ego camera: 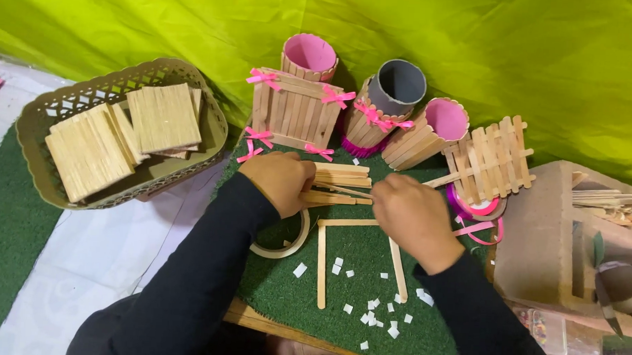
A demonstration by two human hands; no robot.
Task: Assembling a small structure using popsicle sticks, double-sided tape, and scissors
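Stack of craft sticks (341, 178) lies on green turf mat (353, 300), long axis running 3 to 9 o'clock, flat, ends pointing left-right. Left hand (279, 181) curled over stack's 9 o'clock end, fingers closed on sticks. Right hand (415, 219) at 3 o'clock end, pinching a thin stick tip; grip narrow. Below hands, at 6 o'clock, stick frame (323, 259): one top bar horizontal, two legs pointing 6 o'clock. Tape ring (282, 238) at 7 o'clock. White paper bits (371, 318) scattered. Basket (33, 137) of stick panels at 10 o'clock. Stick pen holders (397, 117) at 12.
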